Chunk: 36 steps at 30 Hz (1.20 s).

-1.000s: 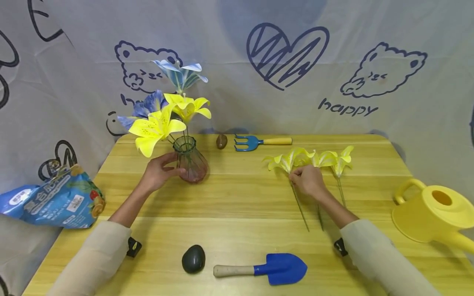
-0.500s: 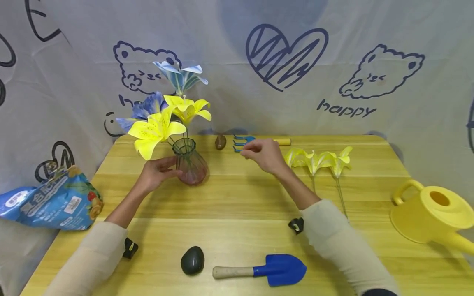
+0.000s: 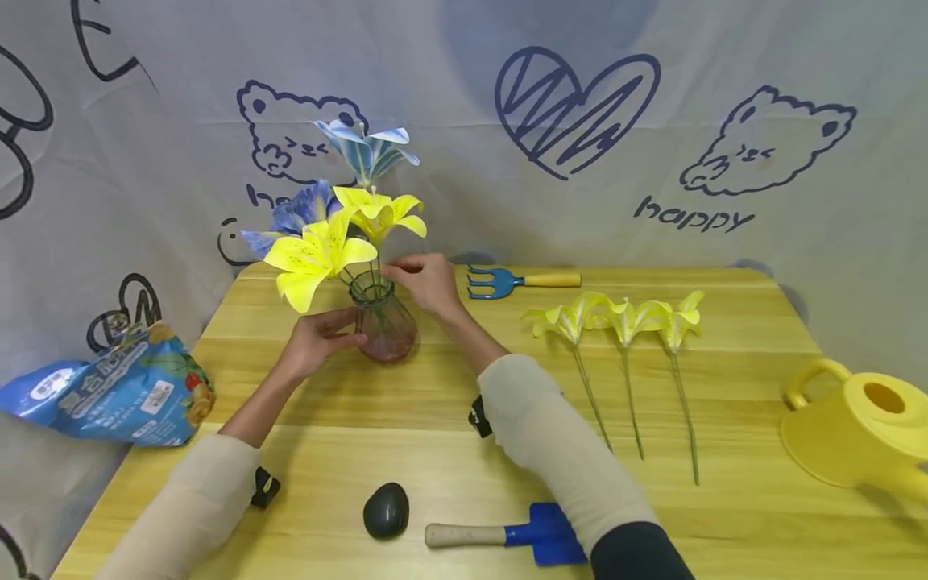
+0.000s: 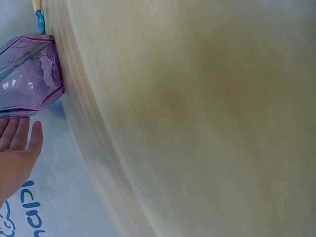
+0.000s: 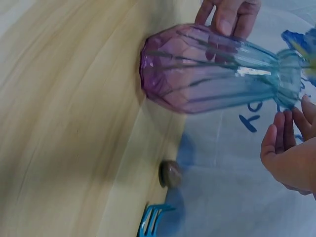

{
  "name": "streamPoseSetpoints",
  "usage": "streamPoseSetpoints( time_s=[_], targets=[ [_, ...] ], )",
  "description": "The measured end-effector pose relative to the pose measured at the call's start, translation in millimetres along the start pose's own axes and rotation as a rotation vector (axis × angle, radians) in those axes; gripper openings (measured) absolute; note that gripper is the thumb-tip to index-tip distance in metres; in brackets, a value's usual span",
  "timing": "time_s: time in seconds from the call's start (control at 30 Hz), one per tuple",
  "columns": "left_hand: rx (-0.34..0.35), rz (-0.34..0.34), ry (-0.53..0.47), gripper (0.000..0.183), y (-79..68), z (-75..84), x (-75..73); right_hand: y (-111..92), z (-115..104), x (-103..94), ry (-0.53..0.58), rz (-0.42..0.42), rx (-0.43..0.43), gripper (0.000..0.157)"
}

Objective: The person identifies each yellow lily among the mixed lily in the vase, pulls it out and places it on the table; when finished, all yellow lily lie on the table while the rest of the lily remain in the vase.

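A faceted glass vase, pinkish purple below and greenish blue at the neck, stands upright near the table's back left. Two yellow lilies, a light blue lily and a purple-blue flower rise from it. My left hand grips the vase's left side between thumb and fingers. At the neck's right side, my right hand pinches the rim with its fingertips; the right wrist view shows its bent fingers against the rim. Three yellow lilies lie side by side on the table.
A blue hand fork lies along the back edge, near a brown stone. In front are a black stone and a blue trowel, partly under my right sleeve. A yellow watering can stands right, a blue bag left.
My right hand has let go of the leftmost loose lily and moved left across the table to the vase's rim. My left hand has stayed on the vase.
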<state>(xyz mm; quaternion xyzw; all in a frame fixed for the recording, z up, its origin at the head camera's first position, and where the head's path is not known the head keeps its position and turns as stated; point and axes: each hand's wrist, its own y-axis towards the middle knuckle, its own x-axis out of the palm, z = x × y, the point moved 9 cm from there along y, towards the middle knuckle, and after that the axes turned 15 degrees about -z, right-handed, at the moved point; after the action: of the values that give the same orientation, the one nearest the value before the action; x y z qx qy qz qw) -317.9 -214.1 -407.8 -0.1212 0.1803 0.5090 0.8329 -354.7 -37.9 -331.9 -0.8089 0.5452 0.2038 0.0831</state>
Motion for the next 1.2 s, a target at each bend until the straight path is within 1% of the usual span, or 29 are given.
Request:
streamPoseSetpoints(
  time_s=[0.17, 0.23, 0.33, 0.43, 0.5, 0.67, 0.77, 0.83, 0.9, 0.93, 1.0, 1.13, 1.2],
  targets=[
    [-0.022, -0.005, 0.041, 0.055, 0.1, -0.4, -0.1, 6, -5, 6.3, -0.113, -0.005, 0.008, 0.022],
    [-0.022, -0.006, 0.043, 0.055, 0.4, -0.1, 0.4, 6, -5, 5.9, -0.123, 0.003, 0.012, 0.021],
    [-0.019, -0.007, 0.036, 0.054, 0.9, -0.6, 1.3, 6, -7, 4.4, -0.124, 0.018, -0.012, 0.02],
    [-0.023, -0.001, 0.026, 0.054, 0.1, -2.3, 1.0, 3, -12, 2.1, -0.069, 0.04, -0.064, 0.019],
    [-0.033, 0.001, 0.039, 0.054, -0.8, -3.8, 0.6, -1, -17, -0.6, -0.014, 0.055, -0.11, 0.019],
    [-0.042, -0.003, 0.053, 0.054, -0.8, -5.1, 0.3, -9, -26, -15.1, 0.126, 0.112, -0.213, 0.019],
    [-0.036, -0.007, 0.057, 0.054, -0.4, -2.5, 0.4, -20, -39, -31.0, 0.221, 0.169, -0.299, 0.017],
    [-0.04, -0.011, 0.06, 0.052, -2.5, 5.5, 1.8, -31, -51, -44.8, 0.282, 0.214, -0.355, 0.015],
    [-0.048, -0.014, 0.06, 0.05, -5.0, 13.4, 3.2, -45, -64, -61.0, 0.305, 0.264, -0.391, 0.014],
    [-0.047, -0.015, 0.057, 0.049, -5.2, 13.8, 3.2, -52, -70, -69.9, 0.3, 0.29, -0.405, 0.013],
    [-0.054, -0.016, 0.058, 0.05, -5.1, 13.5, 3.4, -63, -78, -87.7, 0.31, 0.332, -0.424, 0.014],
    [-0.061, -0.015, 0.06, 0.055, -1.4, -1.1, 0.8, -88, -88, -124.1, 0.316, 0.394, -0.463, 0.015],
    [-0.057, -0.016, 0.064, 0.055, -1.3, -0.9, 0.6, -102, -89, -140.4, 0.306, 0.41, -0.469, 0.015]
  ],
)
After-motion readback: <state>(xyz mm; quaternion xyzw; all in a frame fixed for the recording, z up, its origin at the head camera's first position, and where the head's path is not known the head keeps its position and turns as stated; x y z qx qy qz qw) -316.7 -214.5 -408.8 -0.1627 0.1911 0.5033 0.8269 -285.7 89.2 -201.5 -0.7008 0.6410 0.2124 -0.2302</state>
